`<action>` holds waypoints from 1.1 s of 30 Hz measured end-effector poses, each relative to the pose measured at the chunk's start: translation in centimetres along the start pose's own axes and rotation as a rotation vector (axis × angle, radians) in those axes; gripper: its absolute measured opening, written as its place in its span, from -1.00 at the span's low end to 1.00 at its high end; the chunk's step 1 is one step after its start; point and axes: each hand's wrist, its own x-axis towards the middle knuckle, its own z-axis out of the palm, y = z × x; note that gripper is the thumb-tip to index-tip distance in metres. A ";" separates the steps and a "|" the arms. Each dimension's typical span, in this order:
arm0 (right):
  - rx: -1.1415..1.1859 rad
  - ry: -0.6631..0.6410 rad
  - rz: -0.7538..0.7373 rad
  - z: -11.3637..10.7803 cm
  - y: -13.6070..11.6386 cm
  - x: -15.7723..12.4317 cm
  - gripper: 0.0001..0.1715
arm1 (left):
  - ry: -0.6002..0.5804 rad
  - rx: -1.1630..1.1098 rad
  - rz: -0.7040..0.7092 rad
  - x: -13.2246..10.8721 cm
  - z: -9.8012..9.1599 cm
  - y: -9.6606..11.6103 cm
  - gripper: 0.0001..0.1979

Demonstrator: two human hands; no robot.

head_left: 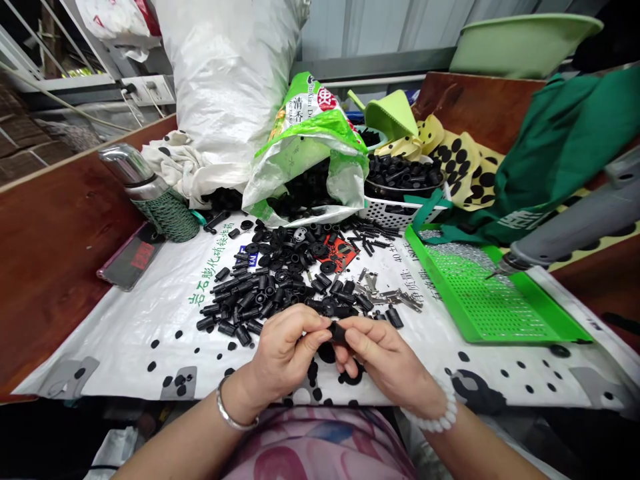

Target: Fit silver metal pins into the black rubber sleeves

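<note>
A small black plastic cylinder [337,331] is held between my two hands over the near part of the table. My right hand [387,357] is closed, its thumb and fingers gripping the cylinder from the right. From the other side, the thumb and forefinger of my left hand [287,353] pinch together at the cylinder's left end. Whether a smaller piece sits in that pinch is hidden. Just beyond my hands lies a loose pile of black plastic parts [265,293], with cylinders, discs and rods mixed together. Several flat metal strips [373,287] lie to its right.
A green perforated tray [500,300] holds small metallic pieces at right, with a grey power screwdriver [575,220] above it. An opened green-and-white bag [310,153] and a white basket [385,212] hold black parts. A thermos [160,200] and a phone [134,257] are at left.
</note>
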 end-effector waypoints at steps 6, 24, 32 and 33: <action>-0.096 -0.041 0.034 0.1 -1.0 -0.3 -0.66 | -0.003 -0.014 0.053 0.1 0.1 -0.3 -0.93; -0.930 0.220 -0.698 1.5 -0.9 -0.7 -0.77 | -0.082 0.167 -0.276 -0.4 1.0 -0.2 -0.67; -1.208 0.245 -0.926 1.1 -0.1 -0.7 -0.66 | -0.106 -0.100 -0.586 -0.4 1.6 0.8 -0.62; -1.230 0.245 -0.951 1.1 0.0 -0.6 -0.65 | -0.104 -0.107 -0.604 -0.3 1.6 0.8 -0.61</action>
